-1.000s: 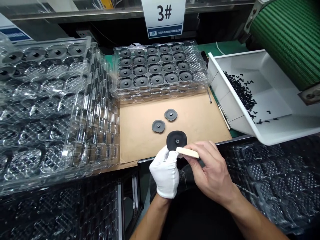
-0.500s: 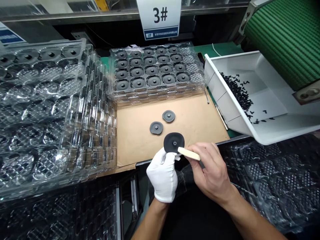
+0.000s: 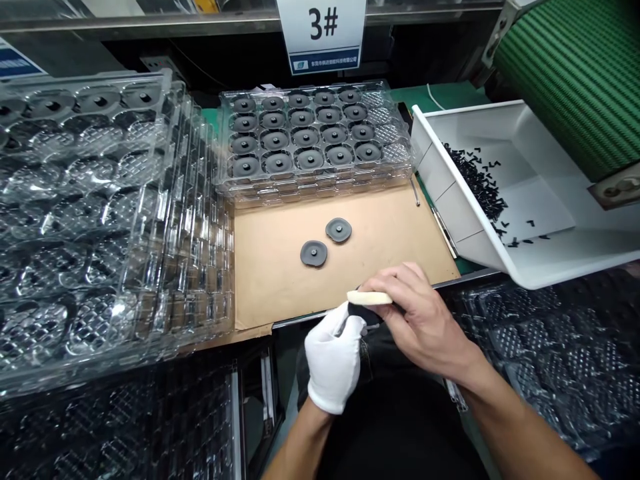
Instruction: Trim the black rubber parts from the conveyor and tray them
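My left hand (image 3: 334, 357), in a white glove, is closed on a dark round plastic part (image 3: 364, 312), which is tilted nearly edge-on and partly hidden by both hands. Bare, my right hand (image 3: 413, 310) pinches a cream-coloured flat pad (image 3: 369, 298), perhaps a sponge, against the part's upper edge. Farther off on the brown board (image 3: 270, 287) lie two dark grey discs, one disc (image 3: 314, 253) nearer and another disc (image 3: 339, 230) behind it, each with a small raised centre.
Behind the board stands a stack of clear trays (image 3: 310, 183) holding rows of dark discs. Taller tray stacks (image 3: 195, 280) rise at left. At right, a white bin (image 3: 525, 273) holds small black pieces (image 3: 477, 183) below a green conveyor belt (image 3: 570, 80).
The dark part has turned from face-up to nearly edge-on and moved slightly right and down. My right hand has brought the cream pad over its edge.
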Demonstrator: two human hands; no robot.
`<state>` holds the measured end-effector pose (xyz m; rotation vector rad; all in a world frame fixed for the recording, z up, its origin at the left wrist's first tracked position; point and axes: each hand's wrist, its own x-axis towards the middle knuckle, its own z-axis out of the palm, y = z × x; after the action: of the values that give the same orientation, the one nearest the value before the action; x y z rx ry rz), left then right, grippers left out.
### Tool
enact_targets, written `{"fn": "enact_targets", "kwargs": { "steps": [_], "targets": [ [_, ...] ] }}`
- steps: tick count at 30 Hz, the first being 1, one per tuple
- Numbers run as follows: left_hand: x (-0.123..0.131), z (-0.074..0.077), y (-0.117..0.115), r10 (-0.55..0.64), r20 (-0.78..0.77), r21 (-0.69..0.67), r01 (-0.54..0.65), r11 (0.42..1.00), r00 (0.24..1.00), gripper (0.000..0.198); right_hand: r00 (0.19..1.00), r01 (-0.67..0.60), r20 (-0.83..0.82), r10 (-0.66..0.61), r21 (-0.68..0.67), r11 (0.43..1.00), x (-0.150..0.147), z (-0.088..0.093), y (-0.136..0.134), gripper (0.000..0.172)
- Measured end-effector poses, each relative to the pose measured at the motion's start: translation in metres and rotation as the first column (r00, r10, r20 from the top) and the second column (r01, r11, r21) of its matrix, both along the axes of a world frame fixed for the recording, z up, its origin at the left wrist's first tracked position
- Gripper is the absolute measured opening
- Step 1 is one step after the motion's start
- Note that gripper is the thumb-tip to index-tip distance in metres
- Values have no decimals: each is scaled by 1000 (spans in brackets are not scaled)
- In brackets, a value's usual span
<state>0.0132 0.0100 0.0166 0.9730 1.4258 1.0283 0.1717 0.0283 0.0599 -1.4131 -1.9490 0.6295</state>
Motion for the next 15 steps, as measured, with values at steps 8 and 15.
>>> {"fn": "enact_targets", "kwargs": {
  "steps": [8, 15],
  "targets": [
    [3, 7, 9, 74, 58, -15, -73, 997, 996, 16, 985, 151, -88, -148, 30, 988, -3, -2, -10, 18],
    [4, 1, 1, 60, 50, -25, -59, 998, 997, 15, 990, 142, 0, -142, 74, 987, -9, -5, -16, 17]
  ]
}}
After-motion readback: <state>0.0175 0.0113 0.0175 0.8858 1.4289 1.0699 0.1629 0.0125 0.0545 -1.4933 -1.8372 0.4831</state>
